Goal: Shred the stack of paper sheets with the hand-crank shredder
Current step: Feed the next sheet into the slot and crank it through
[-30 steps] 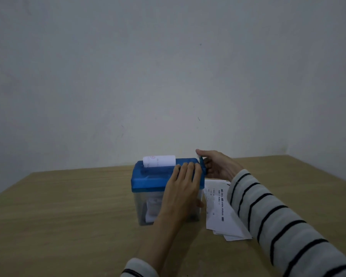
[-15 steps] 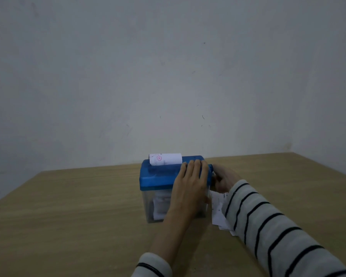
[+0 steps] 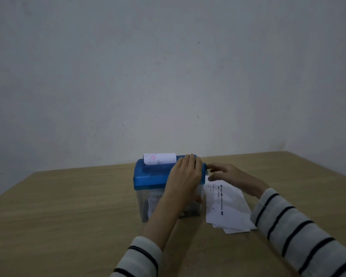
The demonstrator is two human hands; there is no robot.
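Observation:
The hand-crank shredder [image 3: 152,176] has a blue lid over a clear bin, and stands mid-table. A curled white sheet [image 3: 159,158] sticks up from its slot. My left hand [image 3: 185,176] rests flat on the right part of the lid, with its thumb down the front of the bin. My right hand [image 3: 228,176] is at the shredder's right end, blurred, its fingertips and thumb closed in around the crank handle, which is mostly hidden. The stack of printed paper sheets [image 3: 226,206] lies on the table just right of the shredder, partly under my right wrist.
The wooden table [image 3: 68,206] runs to a grey wall behind, and its right edge slants off at the far right. White shreds show inside the clear bin [image 3: 146,204].
My right hand has circled at the shredder's right end: high by the lid, then low behind it, now out to the right. My left hand stays on the lid.

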